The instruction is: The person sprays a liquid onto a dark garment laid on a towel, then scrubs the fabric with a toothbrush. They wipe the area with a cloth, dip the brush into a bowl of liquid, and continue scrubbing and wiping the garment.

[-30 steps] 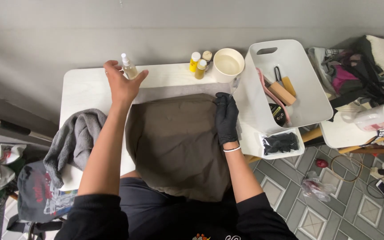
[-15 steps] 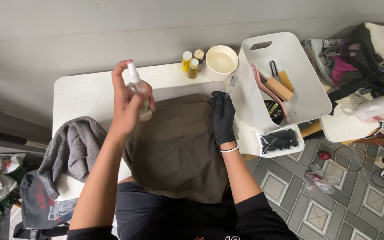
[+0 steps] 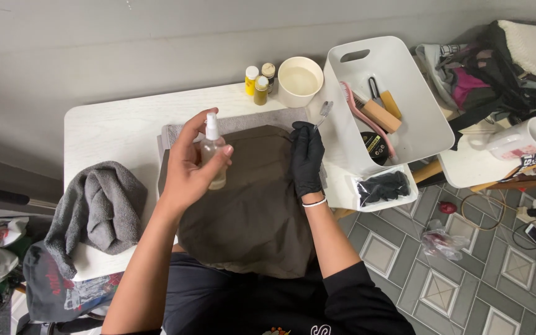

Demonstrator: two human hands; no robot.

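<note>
The spray bottle [image 3: 213, 154] is clasped in the left hand [image 3: 192, 166]; the gloved right hand [image 3: 307, 158] is pressed flat, fingers spread, on the brown cloth [image 3: 249, 205]. Overspray could wet the bench [image 3: 113, 133].

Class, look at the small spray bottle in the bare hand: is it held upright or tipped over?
Upright. The spray bottle sits in the left hand with its white nozzle on top, above the brown cloth.

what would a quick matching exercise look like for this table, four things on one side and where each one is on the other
Things:
1. spray bottle
2. grey towel
3. pale bowl
4. pink-handled brush

Places:
A. in the white bin
B. bunched at the table's left end
C. held in the bare left hand
D. at the table's far edge, beside three small bottles

Pairs: 1-C, 2-B, 3-D, 4-A
</note>
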